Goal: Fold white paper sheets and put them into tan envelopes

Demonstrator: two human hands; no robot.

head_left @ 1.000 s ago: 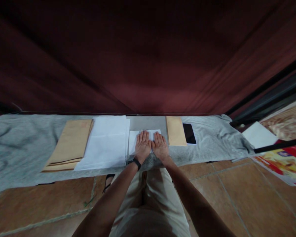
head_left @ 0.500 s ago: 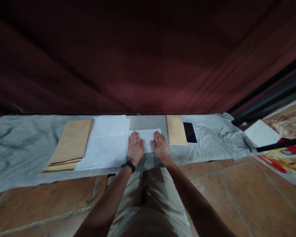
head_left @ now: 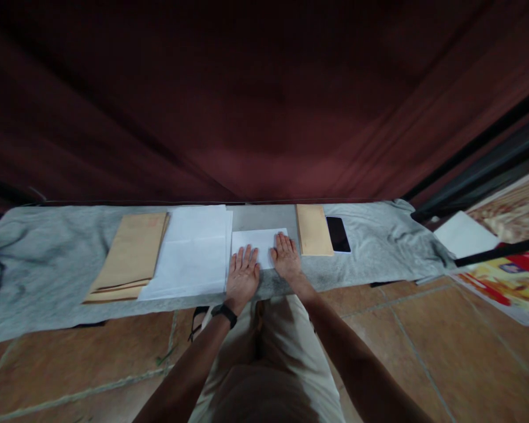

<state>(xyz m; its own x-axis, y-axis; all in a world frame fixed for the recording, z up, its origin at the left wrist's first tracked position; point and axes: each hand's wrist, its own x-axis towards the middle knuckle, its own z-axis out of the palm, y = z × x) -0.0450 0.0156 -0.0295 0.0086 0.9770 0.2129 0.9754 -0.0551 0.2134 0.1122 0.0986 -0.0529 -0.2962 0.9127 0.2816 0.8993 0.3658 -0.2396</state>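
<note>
A white sheet of paper (head_left: 264, 244), narrow and seemingly folded, lies flat in front of me on a grey cloth. My left hand (head_left: 242, 276) rests palm down at its left near corner, fingers outstretched. On the sheet's right end lies my right hand (head_left: 286, 258), also flat with its fingers extended. Left of them is a stack of larger white paper sheets (head_left: 187, 252) with faint crease lines. Beyond that stack sit several large brown envelopes (head_left: 132, 247). A smaller stack of brown envelopes (head_left: 315, 232) lies just right of my right hand.
A phone (head_left: 337, 234) with a dark screen lies beside the small envelopes. The grey cloth (head_left: 379, 247) covers the narrow work surface. A dark red curtain-like fabric (head_left: 264, 117) hangs behind it. At the right are a white panel (head_left: 467, 235) and a red-and-yellow printed box (head_left: 511, 282).
My left hand has slid toward me along the paper, uncovering more of its left end, and its fingers are slightly more spread. My right hand stays in place.
</note>
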